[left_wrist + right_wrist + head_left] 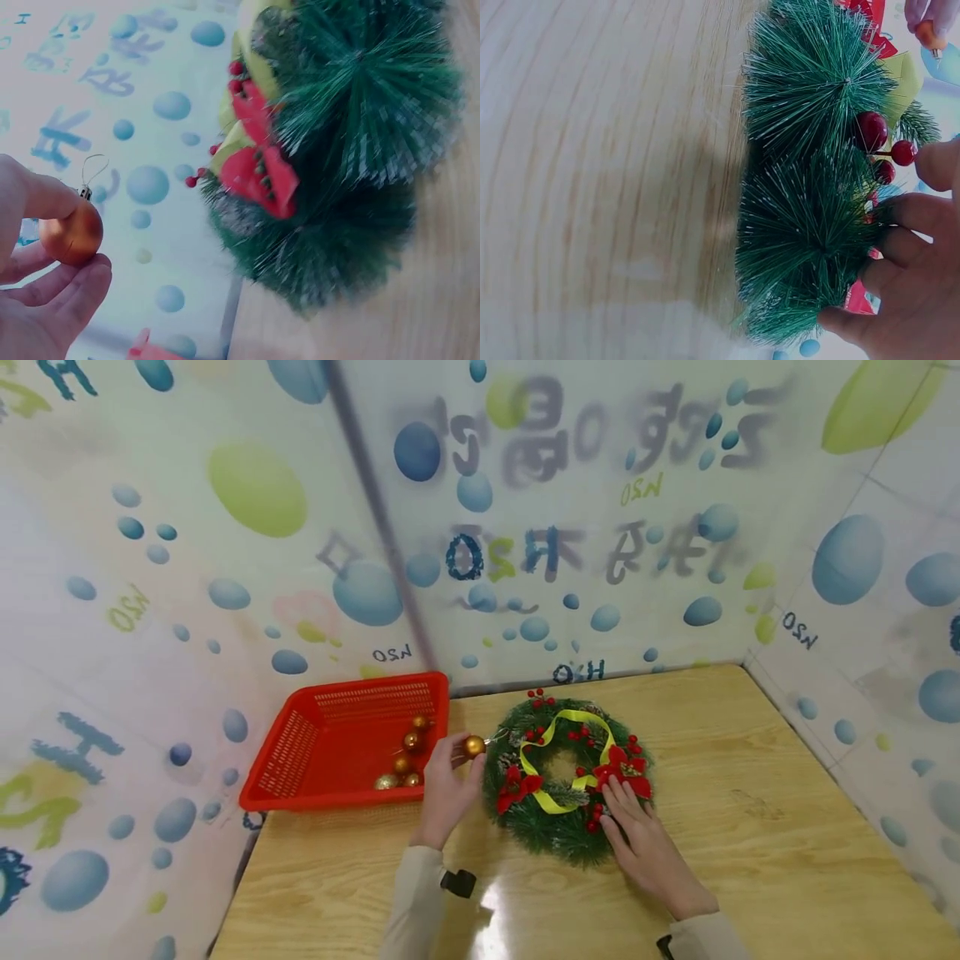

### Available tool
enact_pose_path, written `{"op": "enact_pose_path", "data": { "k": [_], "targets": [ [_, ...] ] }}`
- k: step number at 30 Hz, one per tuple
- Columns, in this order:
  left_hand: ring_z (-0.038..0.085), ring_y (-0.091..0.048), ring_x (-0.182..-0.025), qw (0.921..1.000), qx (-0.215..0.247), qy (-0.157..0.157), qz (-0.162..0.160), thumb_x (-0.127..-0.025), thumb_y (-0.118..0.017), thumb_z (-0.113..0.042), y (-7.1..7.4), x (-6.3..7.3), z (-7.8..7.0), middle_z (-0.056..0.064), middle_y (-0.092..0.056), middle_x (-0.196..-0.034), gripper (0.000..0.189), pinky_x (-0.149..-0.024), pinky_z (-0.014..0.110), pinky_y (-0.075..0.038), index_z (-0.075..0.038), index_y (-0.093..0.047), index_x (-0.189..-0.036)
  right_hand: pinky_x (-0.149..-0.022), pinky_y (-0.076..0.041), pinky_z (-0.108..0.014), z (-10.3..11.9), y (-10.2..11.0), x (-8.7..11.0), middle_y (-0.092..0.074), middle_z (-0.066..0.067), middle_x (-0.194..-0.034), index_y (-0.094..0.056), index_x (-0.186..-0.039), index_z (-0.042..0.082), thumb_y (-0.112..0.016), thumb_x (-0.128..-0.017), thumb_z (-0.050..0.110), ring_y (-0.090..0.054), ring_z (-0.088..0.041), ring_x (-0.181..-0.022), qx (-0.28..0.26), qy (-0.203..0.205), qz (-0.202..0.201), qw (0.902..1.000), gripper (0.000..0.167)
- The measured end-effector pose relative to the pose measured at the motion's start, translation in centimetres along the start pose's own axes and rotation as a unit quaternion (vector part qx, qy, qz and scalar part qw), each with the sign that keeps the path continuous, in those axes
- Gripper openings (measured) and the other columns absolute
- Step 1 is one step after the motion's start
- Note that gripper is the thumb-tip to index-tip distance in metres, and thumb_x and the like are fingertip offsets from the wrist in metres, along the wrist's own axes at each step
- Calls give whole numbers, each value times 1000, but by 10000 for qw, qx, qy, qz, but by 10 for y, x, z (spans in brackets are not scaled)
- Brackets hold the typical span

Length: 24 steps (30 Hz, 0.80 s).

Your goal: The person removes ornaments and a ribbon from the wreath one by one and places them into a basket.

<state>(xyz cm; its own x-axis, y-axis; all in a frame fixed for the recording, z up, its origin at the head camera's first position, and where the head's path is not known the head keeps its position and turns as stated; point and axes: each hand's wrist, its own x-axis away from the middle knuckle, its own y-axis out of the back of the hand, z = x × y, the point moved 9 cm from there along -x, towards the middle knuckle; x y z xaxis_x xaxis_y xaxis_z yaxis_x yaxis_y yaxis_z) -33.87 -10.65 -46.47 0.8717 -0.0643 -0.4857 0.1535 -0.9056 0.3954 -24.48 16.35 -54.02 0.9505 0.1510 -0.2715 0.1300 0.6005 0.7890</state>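
Note:
My left hand (450,789) pinches a shiny gold Christmas bauble (474,746) between thumb and fingers, just left of the wreath. In the left wrist view the bauble (73,234) shows a metal cap with a thin wire loop standing up from it. A green Christmas wreath (551,835) lies on the table, trimmed with red poinsettias (517,787), red berries and a yellow ribbon (528,760). My right hand (647,852) rests on its lower right side, fingers extended over the red flower there. From the right wrist, the fingers (911,214) touch the wreath's bristly greenery (810,240).
A red plastic basket (300,710) stands at the table's left, with several gold baubles (402,764) along its right side. The wooden table (757,793) meets walls printed with blue and green bubbles at the back and right.

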Motion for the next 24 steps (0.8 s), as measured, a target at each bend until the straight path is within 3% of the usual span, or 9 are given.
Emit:
{"op": "enact_pose_path", "data": {
  "k": [4, 11, 16, 24],
  "targets": [
    [33, -68, -102, 9999, -50, -51, -134, -91, -74, -4, 13, -5, 0, 18, -64, -115, 37, -89, 46, -60, 4, -61, -124, -107, -30, -78, 1, 1, 0, -32, -23, -161, -42, -150, -5, -47, -109, 25, -33, -47, -146, 39, 18, -12, 10000, 51],
    [31, -67, -100, 9977, -522, -319, -287, -91, -75, -4, 37, -11, 2, 16, -66, -112, 37, -87, 47, -60, 3, -62, -125, -106, -31, -79, 1, 1, 1, -32, -22, -161, -42, -150, -4, -46, -109, 25, -33, -47, -146, -33, -26, -7, 10000, 51],
    [31, -68, -102, 9984, -497, -125, -227, -93, -73, -8, 55, -13, 14, 15, -65, -117, 38, -89, 51, -59, 1, -61, -128, -106, -30, -79, 1, 0, 1, -32, -22, -161, -41, -151, -4, -45, -110, 26, -32, -46, -147, -23, -60, 7, 10000, 52],
    [31, -66, -106, 9965, -645, 467, -245, -97, -70, -16, 91, -19, 43, 15, -66, -122, 41, -92, 49, -58, -1, -59, -133, -106, -30, -79, 3, 0, 0, -32, -23, -161, -41, -151, -4, -46, -109, 25, -32, -47, -146, -4, -45, -18, 10000, 51]
  ]
}}
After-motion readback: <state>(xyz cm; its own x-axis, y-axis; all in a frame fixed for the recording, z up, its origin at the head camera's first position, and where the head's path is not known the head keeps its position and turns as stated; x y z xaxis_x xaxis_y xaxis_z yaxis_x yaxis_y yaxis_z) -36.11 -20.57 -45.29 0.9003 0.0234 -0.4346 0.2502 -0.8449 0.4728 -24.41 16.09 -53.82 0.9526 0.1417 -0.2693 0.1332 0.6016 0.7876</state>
